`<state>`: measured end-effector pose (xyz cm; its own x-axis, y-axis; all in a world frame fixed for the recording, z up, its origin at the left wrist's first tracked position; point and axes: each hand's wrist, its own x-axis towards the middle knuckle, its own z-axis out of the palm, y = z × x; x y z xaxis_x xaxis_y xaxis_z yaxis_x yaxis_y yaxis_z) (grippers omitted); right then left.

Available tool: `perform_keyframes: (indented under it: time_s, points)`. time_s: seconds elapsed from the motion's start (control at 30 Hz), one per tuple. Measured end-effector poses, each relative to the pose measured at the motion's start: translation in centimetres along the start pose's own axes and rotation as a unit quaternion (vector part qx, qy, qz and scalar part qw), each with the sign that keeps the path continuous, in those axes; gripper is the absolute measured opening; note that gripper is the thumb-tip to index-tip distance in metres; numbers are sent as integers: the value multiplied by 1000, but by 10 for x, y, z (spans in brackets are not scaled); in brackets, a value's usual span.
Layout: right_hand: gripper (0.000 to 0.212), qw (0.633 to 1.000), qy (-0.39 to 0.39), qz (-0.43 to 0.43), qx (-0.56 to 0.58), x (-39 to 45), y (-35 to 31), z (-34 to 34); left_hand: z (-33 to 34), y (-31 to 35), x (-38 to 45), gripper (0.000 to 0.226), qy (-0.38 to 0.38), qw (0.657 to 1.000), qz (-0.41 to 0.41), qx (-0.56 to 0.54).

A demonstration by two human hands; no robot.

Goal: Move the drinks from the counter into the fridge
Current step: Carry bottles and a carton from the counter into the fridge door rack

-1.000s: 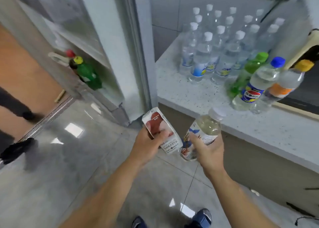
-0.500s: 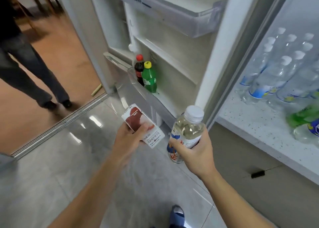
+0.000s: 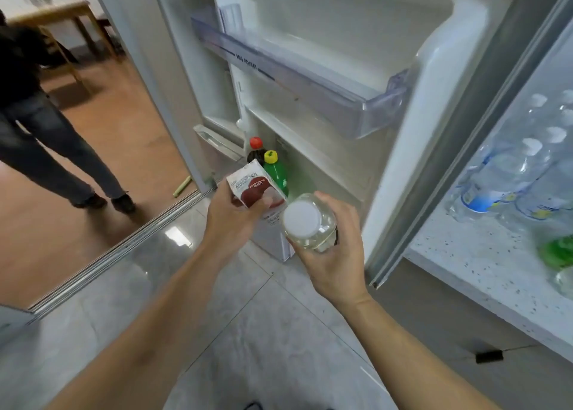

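Observation:
My left hand (image 3: 231,220) grips a white and red drink carton (image 3: 255,187), held just in front of the open fridge door's lower shelf. My right hand (image 3: 333,254) holds a clear bottle with a white cap (image 3: 307,222) upright beside the carton. In the lower door shelf stand a dark bottle with a red cap (image 3: 256,149) and a green bottle with a yellow cap (image 3: 275,170). On the speckled counter (image 3: 483,263) at the right stand several clear water bottles (image 3: 508,173) and a green bottle (image 3: 556,251).
The fridge door's upper clear bin (image 3: 297,77) looks empty. A person in dark clothes (image 3: 37,111) stands at the left on the wooden floor, beyond a metal floor track (image 3: 117,248). A wooden table (image 3: 59,15) is behind them.
I have turned from the counter toward the fridge door. Both hands have carried the carton and the bottle forward, close to the lower door shelf.

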<state>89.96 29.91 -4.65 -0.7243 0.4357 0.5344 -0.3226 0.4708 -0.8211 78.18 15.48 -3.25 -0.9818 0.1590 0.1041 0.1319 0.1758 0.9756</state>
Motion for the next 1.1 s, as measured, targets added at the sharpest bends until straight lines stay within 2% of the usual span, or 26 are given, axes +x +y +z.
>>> perform_keyframes:
  time_s: [0.17,0.3,0.4,0.53,0.63,0.77,1.1]
  points:
    - [67,998,42,41,-8,10,16,23,4,3,47,46,-70,994,42,67]
    - [71,983,102,148,-27,21,20,44,9,-11,87,49,-163,974,84,133]
    - [66,955,111,265,-67,28,30,56,15,-20,112,52,-239,943,111,205]
    - [64,928,103,345,-94,35,45,61,27,-28,133,57,-334,887,178,264]
    - [65,917,116,360,-126,37,50,59,38,-30,140,48,-384,842,220,309]
    - [65,905,114,376,-163,40,51,57,48,-30,142,35,-406,811,230,351]
    - [56,896,72,398,-183,51,52,58,56,-24,150,32,-410,790,254,378]
